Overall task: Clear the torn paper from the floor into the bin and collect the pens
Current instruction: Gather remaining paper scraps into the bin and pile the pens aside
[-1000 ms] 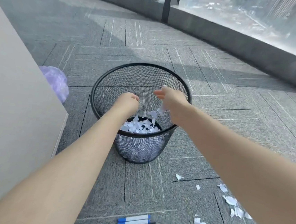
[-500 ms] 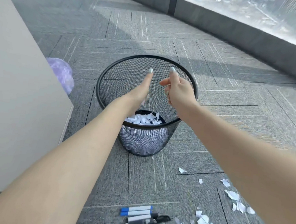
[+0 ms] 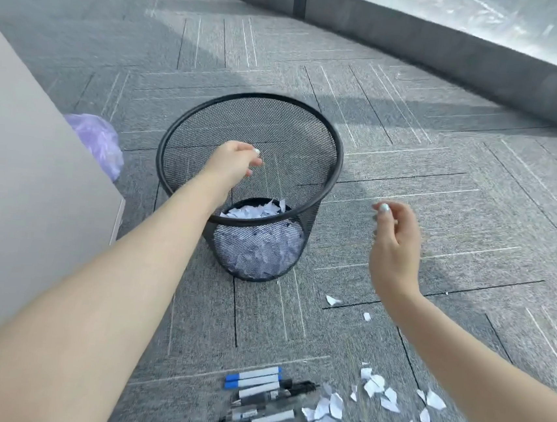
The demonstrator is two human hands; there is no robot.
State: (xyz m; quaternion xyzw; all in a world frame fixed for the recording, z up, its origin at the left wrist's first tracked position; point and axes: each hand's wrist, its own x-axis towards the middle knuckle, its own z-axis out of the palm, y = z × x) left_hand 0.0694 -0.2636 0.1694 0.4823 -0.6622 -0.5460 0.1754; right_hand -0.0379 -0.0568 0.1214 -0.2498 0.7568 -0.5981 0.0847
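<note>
A black mesh bin stands on the grey carpet with torn white paper heaped in its bottom. My left hand hovers over the bin's mouth, fingers loosely curled, nothing visible in it. My right hand is to the right of the bin, outside its rim, fingers loosely bent and empty. Torn paper scraps lie scattered on the floor at the lower right. Several pens and markers lie side by side near the bottom edge, two with blue caps, one with a red cap.
A pale cabinet side fills the left. A purple plastic bag lies behind its corner, left of the bin. A low grey ledge under a window curves along the back. Two small scraps lie right of the bin's base.
My right hand has drawn back out of the bin to its right and lower. My left hand stays over the bin, its fingers now curled. The camera tilted down, showing more pens and scraps.
</note>
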